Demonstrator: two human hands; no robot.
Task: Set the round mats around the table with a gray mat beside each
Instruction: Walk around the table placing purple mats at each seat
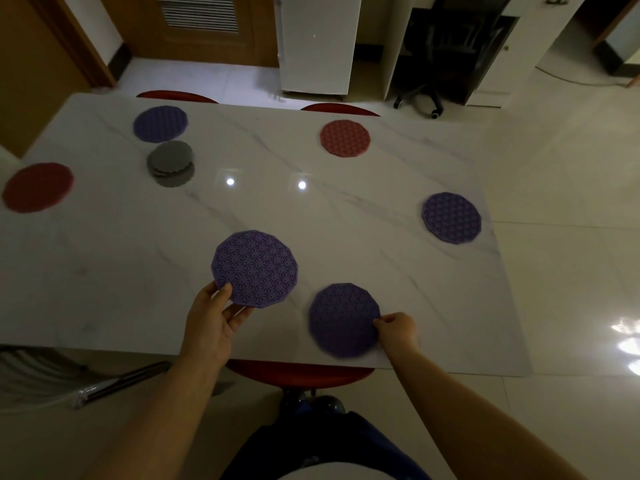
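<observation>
My left hand (214,320) pinches the near edge of a light purple round mat (255,268), held just above the white marble table (104,271). My right hand (398,330) grips the right edge of a darker purple mat (343,318) lying near the table's front edge; it looks blurred. Other round mats lie around the table: purple at the far left (160,123), pink at the far side (345,138), purple at the right edge (451,217), red at the left edge (38,187). A stack of gray mats (170,163) sits at the far left.
Red stools stand at the far side (176,96), (339,109) and one under the near edge (298,374). A black office chair (436,64) and white cabinet (317,43) stand beyond the table. Glossy tiled floor lies to the right.
</observation>
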